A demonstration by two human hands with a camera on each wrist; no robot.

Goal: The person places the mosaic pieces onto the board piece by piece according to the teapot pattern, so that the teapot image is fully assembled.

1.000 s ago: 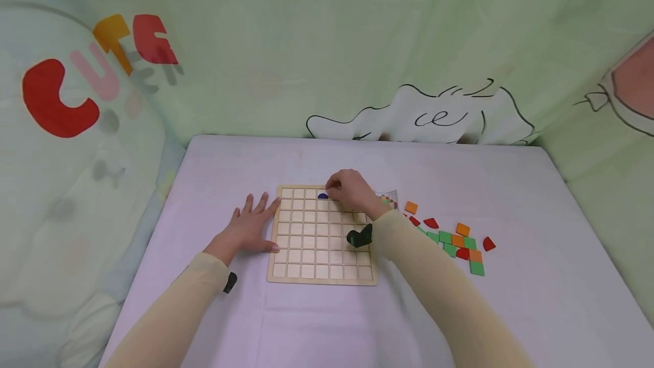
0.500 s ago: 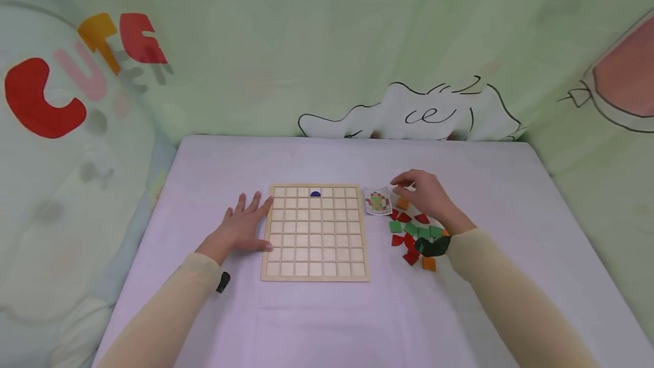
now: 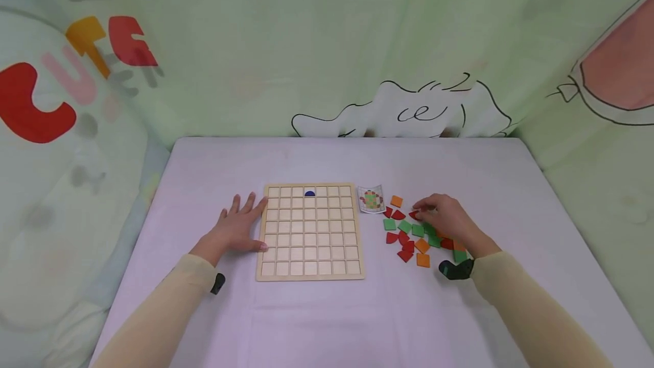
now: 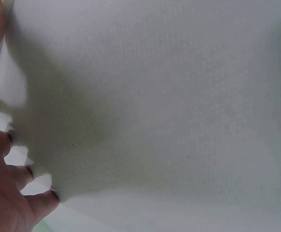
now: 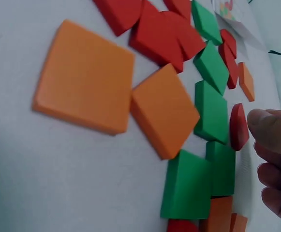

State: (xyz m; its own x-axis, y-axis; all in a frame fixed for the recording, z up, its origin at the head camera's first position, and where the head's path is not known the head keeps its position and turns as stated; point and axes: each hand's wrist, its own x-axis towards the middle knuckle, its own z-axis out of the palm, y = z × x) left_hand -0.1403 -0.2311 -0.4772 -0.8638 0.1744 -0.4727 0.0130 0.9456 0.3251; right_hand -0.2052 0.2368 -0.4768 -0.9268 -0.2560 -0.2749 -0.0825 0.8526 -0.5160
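My left hand (image 3: 237,229) lies with its fingers spread at the left edge of a square wooden grid board (image 3: 310,277), thumb and a fingertip touching the frame. One dark blue half-round piece (image 3: 309,193) sits in a top-row cell. To the right, my right hand (image 3: 447,221) is low over scattered pieces, thumb and index finger at a red rounded piece (image 3: 414,215). In the right wrist view the thumb (image 5: 263,123) is beside that red piece (image 5: 238,126); the index finger is mostly hidden, and no firm grip shows.
Around the right hand lie several green squares (image 3: 390,224), orange squares (image 3: 423,260) and red rounded pieces (image 3: 392,238). A small printed pattern card (image 3: 370,199) lies between the board and the pieces. A green printed curtain (image 3: 230,84) hangs behind the white table.
My right hand has gone from the board's top row, past the card, to the loose pieces, leaving the blue piece in its cell. The left hand stays at the board's edge.
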